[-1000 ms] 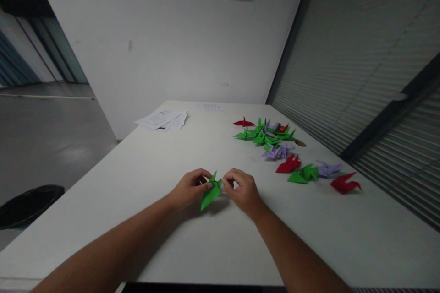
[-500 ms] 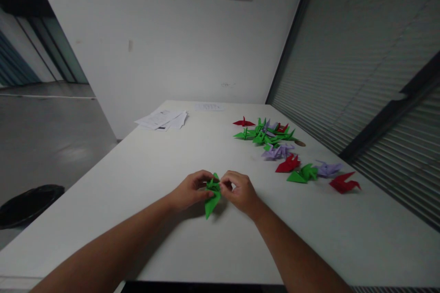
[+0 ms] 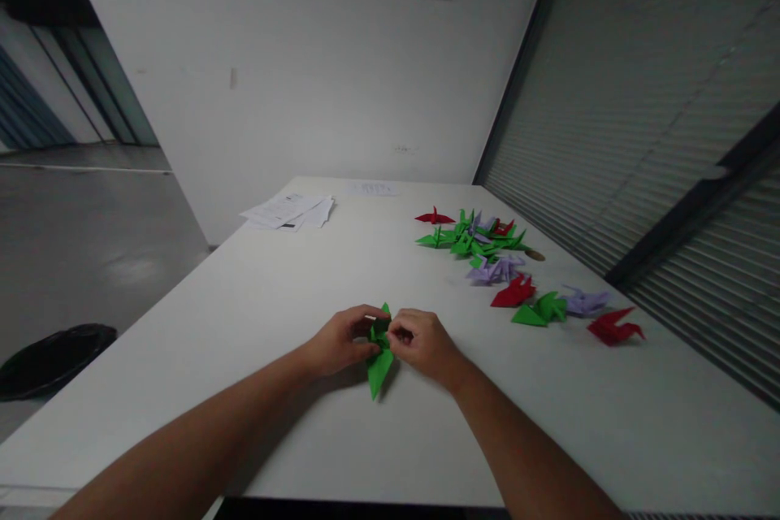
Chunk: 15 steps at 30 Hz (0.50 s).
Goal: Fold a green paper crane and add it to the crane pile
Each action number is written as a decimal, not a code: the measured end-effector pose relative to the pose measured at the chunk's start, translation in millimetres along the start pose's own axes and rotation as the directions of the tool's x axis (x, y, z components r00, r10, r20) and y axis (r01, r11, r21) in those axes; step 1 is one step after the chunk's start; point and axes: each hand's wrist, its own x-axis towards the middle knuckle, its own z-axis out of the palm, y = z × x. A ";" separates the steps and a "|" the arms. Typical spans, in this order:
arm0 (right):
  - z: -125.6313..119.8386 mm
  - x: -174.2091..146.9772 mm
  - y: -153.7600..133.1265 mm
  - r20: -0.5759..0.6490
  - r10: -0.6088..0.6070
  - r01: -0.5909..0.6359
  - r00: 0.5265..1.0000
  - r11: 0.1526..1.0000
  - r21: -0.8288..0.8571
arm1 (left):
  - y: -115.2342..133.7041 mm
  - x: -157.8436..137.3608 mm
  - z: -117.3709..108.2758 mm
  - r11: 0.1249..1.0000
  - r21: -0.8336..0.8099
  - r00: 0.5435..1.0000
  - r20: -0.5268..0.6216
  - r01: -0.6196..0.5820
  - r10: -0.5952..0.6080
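A green origami crane (image 3: 380,370) is held between my two hands, above the near middle of the white table (image 3: 274,431). From the left, my left hand (image 3: 342,341) pinches its body between thumb and fingers. My right hand (image 3: 422,341) is closed at the crane's right side, its fingertips pinching a part they mostly hide. One pointed wing hangs toward me, and another green tip shows between the hands at the far side.
Several green, red and lilac paper cranes (image 3: 472,244) lie piled on the right of the table. A red crane (image 3: 615,327) is nearest. Paper sheets (image 3: 289,211) lie at the far left. A black-lined bin (image 3: 54,357) stands left; blinds (image 3: 682,138) border the right.
The crane has turned slightly, its near wing now pointing more straight toward me. My right fingers have curled in closer against it. The whole view has shifted a little.
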 end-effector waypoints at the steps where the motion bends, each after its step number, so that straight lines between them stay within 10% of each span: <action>1: -0.1 -0.3 0.3 0.016 -0.013 0.013 1.000 1.000 -0.019 | -0.5 0.1 -0.4 1.000 0.029 1.000 0.004 0.004 -0.004; 15: -10.3 -0.5 -2.1 0.088 0.071 -0.065 0.994 0.995 -0.074 | 4.8 -0.2 -4.3 0.989 0.144 0.998 0.048 0.042 -0.050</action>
